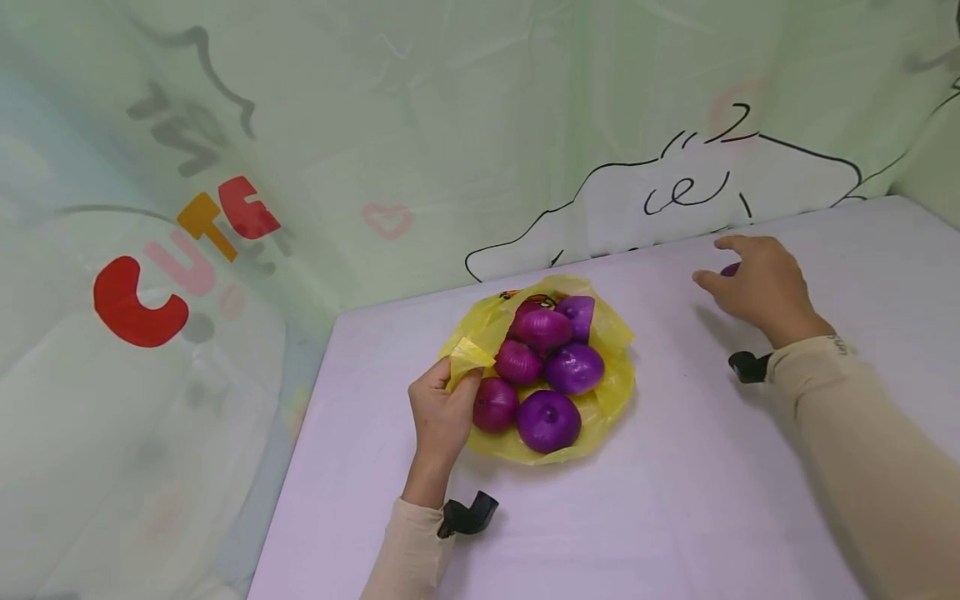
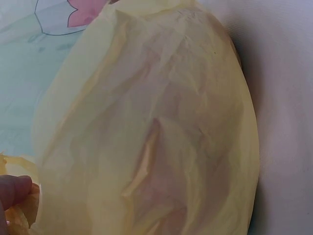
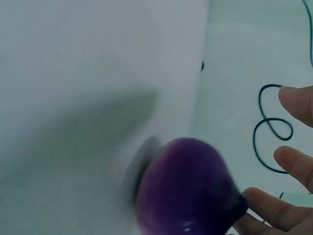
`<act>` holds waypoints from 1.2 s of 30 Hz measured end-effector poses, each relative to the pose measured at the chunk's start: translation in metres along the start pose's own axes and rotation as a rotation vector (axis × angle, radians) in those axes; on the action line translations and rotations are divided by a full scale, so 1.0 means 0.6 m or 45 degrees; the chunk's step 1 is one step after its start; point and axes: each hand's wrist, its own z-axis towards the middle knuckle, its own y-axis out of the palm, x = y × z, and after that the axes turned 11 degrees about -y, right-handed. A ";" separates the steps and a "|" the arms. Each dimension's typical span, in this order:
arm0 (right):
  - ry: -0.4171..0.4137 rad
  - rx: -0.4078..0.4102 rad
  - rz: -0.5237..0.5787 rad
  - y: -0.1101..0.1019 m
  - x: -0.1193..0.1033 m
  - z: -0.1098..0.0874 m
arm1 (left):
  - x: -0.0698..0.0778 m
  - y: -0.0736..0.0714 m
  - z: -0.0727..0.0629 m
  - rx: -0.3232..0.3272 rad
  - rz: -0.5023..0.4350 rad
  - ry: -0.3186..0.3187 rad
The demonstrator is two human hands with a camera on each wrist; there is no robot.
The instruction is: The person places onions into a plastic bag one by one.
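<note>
My left hand (image 1: 441, 412) pinches the rim of a yellow plastic bag (image 1: 617, 379), which stands on the table with its mouth open upward. Inside lie several purple-red onions (image 1: 549, 421). The bag's crinkled side fills most of the left wrist view, where the thumb (image 2: 17, 190) grips a fold. Over at the right, my right hand (image 1: 761, 283) has its fingers spread above a single purple onion (image 3: 183, 188). In the head view that hand mostly hides this onion. One fingertip appears beside the onion's pointed end; I cannot tell whether they touch.
A pale lilac-white cloth covers the table (image 1: 645, 517). Behind it hangs a light green curtain (image 1: 450, 125) with printed drawings and letters. Black camera mounts (image 1: 468, 514) sit on both wrists, and the table's left edge slopes down the head view.
</note>
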 end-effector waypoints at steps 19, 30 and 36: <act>0.079 -0.069 -0.005 0.010 0.070 -0.009 | 0.001 0.000 0.000 0.006 0.003 0.000; 0.081 -0.068 0.014 0.012 0.059 -0.021 | -0.003 0.000 -0.001 0.016 0.018 0.025; 0.077 -0.062 0.031 0.016 0.056 -0.027 | -0.002 0.000 0.000 0.009 0.014 0.024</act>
